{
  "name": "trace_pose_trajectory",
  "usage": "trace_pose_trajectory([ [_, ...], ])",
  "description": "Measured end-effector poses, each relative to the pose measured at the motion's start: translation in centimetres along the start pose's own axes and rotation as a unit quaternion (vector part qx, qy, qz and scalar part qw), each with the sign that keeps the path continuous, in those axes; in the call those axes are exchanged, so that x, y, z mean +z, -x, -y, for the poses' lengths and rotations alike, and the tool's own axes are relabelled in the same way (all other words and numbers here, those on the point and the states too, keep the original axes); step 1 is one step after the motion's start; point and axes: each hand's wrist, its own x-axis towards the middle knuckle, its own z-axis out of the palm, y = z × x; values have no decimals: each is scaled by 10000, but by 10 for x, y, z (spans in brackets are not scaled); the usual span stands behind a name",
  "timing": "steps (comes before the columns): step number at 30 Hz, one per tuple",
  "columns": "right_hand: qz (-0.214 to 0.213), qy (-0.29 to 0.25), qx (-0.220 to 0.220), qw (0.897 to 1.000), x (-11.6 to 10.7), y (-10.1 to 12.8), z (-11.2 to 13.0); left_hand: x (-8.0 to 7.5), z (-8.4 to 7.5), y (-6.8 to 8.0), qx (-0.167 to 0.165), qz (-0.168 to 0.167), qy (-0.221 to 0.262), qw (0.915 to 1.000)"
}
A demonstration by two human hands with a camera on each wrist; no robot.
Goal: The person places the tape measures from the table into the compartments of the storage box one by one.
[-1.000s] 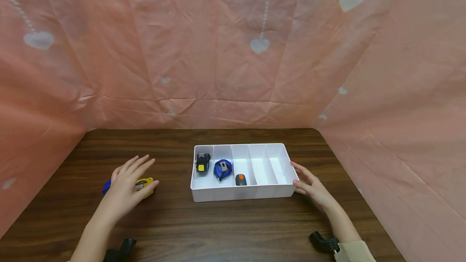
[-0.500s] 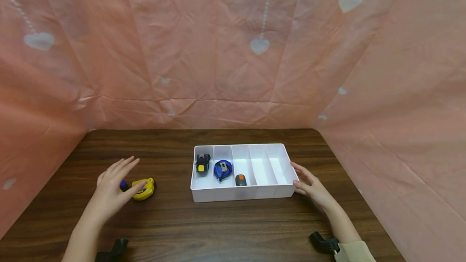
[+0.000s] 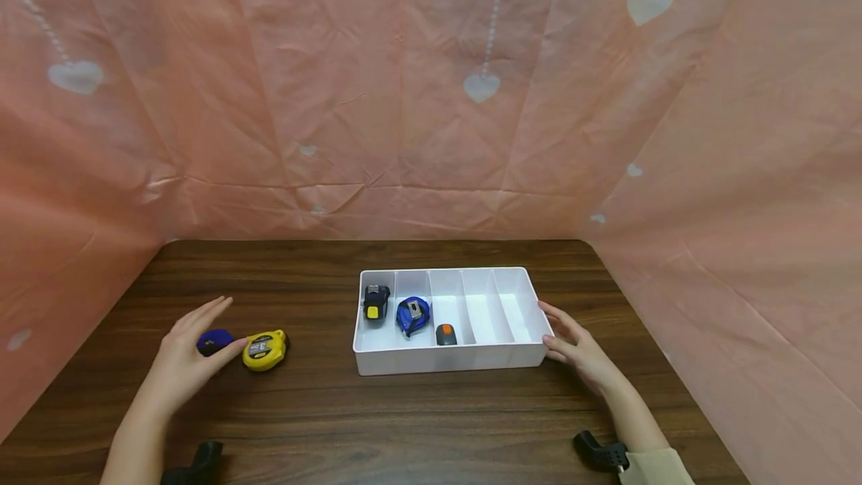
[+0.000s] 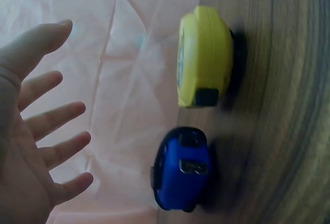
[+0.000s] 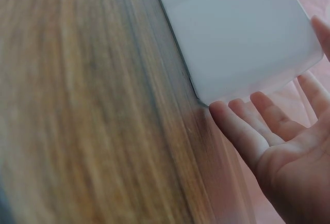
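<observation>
Left hand [image 3: 185, 354] is held flat, fingers spread, gripping nothing, near the table's [image 3: 337, 425] left edge, just beside a blue tape measure [image 3: 214, 341]; a yellow tape measure [image 3: 264, 350] lies alongside. Right hand [image 3: 578, 350], fingers straight, is laid against the white divided tray's [image 3: 451, 359] right wall. Bare wood is seen along the front edge.

You have five tape measures: a yellow plastic one [image 3: 266, 350] and a dark blue one [image 3: 215, 340] on the worktop, three more inside one white plastic five-compartment tray [image 3: 451, 359]. Two hands show.
</observation>
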Motion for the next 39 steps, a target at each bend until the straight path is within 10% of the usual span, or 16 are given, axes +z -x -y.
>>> trace_pose_trajectory([
  [21, 89, -157, -146, 9997, 2, 1, 5, -5, 30, 7, -747, 435, 137, 9962],
  [39, 106, -56, -174, 9998, 1, 3, 3, -3, 51, 16, -1697, 1376, 284, 9754],
])
